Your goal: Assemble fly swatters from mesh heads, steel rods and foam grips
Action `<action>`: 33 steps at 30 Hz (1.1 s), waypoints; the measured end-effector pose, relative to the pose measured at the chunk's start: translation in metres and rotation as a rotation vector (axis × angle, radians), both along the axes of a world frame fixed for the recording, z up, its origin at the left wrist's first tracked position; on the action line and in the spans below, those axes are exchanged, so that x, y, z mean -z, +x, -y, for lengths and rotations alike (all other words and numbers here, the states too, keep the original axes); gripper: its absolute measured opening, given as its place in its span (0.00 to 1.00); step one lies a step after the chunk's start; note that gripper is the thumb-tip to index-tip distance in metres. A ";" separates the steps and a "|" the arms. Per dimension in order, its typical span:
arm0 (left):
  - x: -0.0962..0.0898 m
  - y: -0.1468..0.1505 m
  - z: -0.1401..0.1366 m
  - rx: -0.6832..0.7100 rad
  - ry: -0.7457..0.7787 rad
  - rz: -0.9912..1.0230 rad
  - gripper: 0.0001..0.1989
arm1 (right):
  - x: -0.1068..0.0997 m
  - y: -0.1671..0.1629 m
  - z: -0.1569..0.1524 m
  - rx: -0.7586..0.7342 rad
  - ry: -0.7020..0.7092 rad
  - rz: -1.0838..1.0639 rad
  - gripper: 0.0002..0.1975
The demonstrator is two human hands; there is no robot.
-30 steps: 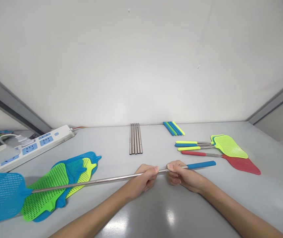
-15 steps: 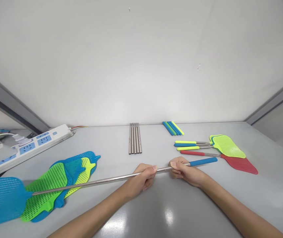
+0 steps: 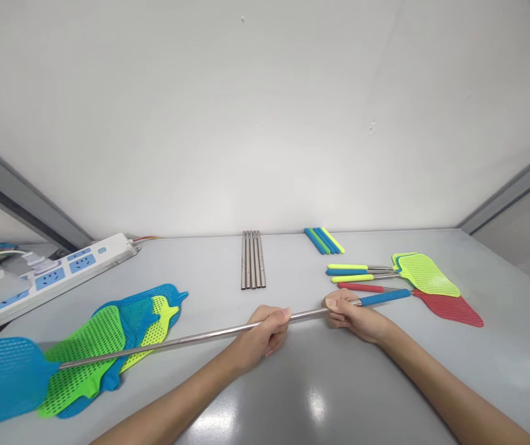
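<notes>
A long blue fly swatter (image 3: 209, 334) stretches across the front of the table, its metal rod extended and tilted up to the right. Around the middle of the rod my left hand (image 3: 265, 334) is closed. Farther right, my right hand (image 3: 350, 314) pinches the rod just below the blue grip (image 3: 385, 297). The swatter's blue perforated head (image 3: 5, 380) hangs at the left edge, partly cut off by the frame, overlapping a pile of loose heads, among them a green swatter head (image 3: 91, 340) and a yellow one (image 3: 156, 324).
Several metal rods (image 3: 253, 259) lie side by side near the wall. Right of them are loose coloured grips (image 3: 324, 240). Whole swatters with a yellow-green head (image 3: 427, 273) and a red head (image 3: 453, 308) lie at the right. A white power strip (image 3: 60, 272) sits back left.
My right hand has slid slightly right and up with the blue grip, widening the gap to my left hand. My left hand and the blue head have shifted a little left.
</notes>
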State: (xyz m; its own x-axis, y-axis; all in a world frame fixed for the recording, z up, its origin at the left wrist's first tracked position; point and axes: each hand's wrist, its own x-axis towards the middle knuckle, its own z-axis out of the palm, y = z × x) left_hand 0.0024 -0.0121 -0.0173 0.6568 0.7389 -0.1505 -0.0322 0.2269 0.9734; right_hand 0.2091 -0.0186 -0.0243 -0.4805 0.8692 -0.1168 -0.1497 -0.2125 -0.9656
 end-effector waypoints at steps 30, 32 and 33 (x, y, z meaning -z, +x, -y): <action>0.004 -0.002 0.000 -0.094 0.030 0.052 0.20 | 0.000 0.020 -0.009 0.022 -0.012 -0.044 0.19; 0.005 -0.002 -0.001 -0.086 0.034 0.058 0.20 | 0.000 0.021 -0.010 0.030 -0.028 -0.063 0.18; 0.006 -0.002 -0.001 -0.086 0.037 0.057 0.21 | 0.000 0.022 -0.010 0.032 -0.039 -0.072 0.18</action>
State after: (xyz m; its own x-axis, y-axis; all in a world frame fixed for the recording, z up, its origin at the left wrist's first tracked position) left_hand 0.0007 -0.0107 -0.0229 0.5973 0.7974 -0.0858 -0.1058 0.1844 0.9771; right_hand 0.2309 -0.0087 -0.0245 -0.4608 0.8797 -0.1174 -0.2257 -0.2441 -0.9431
